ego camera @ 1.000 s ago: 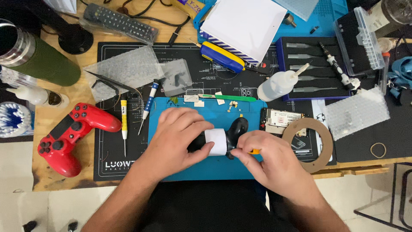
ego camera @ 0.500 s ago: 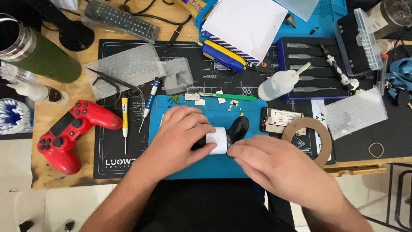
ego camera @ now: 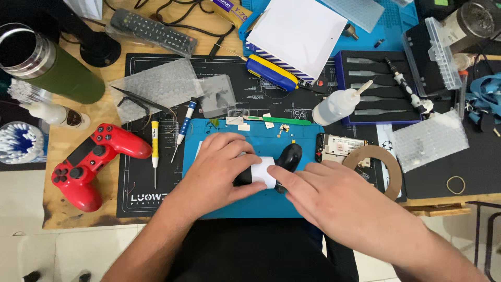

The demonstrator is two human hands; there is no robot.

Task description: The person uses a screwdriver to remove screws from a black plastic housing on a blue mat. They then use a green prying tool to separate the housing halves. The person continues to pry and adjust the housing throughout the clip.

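Working on the blue mat (ego camera: 245, 206), dead centre of the desk. Up past it: white box (ego camera: 297, 37) with a striped edge, green bottle (ego camera: 57, 73) far left, clear blister packs (ego camera: 159, 86) between them. Red gamepad (ego camera: 91, 162) just left of the mat, cardboard tape ring (ego camera: 378, 169) just right. On the mat: left hand (ego camera: 222, 167) curled around a black-and-white controller (ego camera: 271, 166), fingers closed on it. Right hand (ego camera: 339, 201) flat, fingertips pressing its near edge, gripping nothing. Yellow screwdriver (ego camera: 154, 143) left too.
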